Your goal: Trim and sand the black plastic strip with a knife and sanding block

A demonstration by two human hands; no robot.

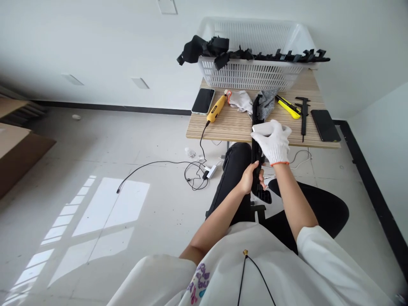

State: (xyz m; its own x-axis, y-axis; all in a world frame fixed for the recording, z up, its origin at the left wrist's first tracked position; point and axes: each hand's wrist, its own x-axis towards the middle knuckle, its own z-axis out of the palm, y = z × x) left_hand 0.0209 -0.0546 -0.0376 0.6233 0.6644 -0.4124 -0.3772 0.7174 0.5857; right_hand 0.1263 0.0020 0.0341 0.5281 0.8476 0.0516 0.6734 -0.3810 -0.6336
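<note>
White walls (105,46) meet a pale grey tiled floor (165,204), where sunlight falls in bright patches at left, near a brown cardboard box (28,161). At the far side of a small wood-grain table (232,129) stands a white slatted plastic basket (248,75), with black moulded plastic pieces (219,44) lying across its near rim and jutting past both ends.

A long, narrow black plastic part (256,148) runs from the person's lap over the table's near edge, its far end beside a crumpled grey cloth (268,103). The bare left hand (247,177) is closed around its near portion. The right hand (272,138), in a white knit glove with an orange cuff edge, is partly curled over its middle, thumb and fingers brought close together; whether it grips anything cannot be told.

Left of the part lie a white work glove (241,100), a yellow corded power tool (216,109) and a dark-screened phone (203,101). To the right are a yellow-and-black utility knife (288,107), a black caliper (304,120) and a black phone (325,126).
</note>
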